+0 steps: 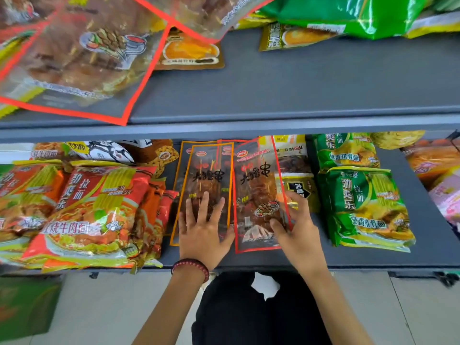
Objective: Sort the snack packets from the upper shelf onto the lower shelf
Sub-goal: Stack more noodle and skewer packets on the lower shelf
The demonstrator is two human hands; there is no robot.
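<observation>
On the lower shelf (373, 260) lie two stacks of clear skewer-snack packets. My left hand (202, 230) rests flat, fingers spread, on the orange-edged packet (206, 170). My right hand (297, 227) grips the lower right edge of the red-edged packet (256, 188) lying beside it, thumb on top and fingers along the side. On the upper shelf (298, 90) a large red-edged skewer packet (82, 61) overhangs the front lip at the left. A second red-edged packet (199, 13) lies behind it, and brown-and-yellow packets (191, 51) sit further back.
Red noodle packs (84, 215) fill the lower shelf's left side and green noodle packs (361, 202) the right. Small dark and yellow packets (296, 168) lie behind my right hand. A big green bag (348, 13) sits at the upper shelf's back right. Tiled floor lies below.
</observation>
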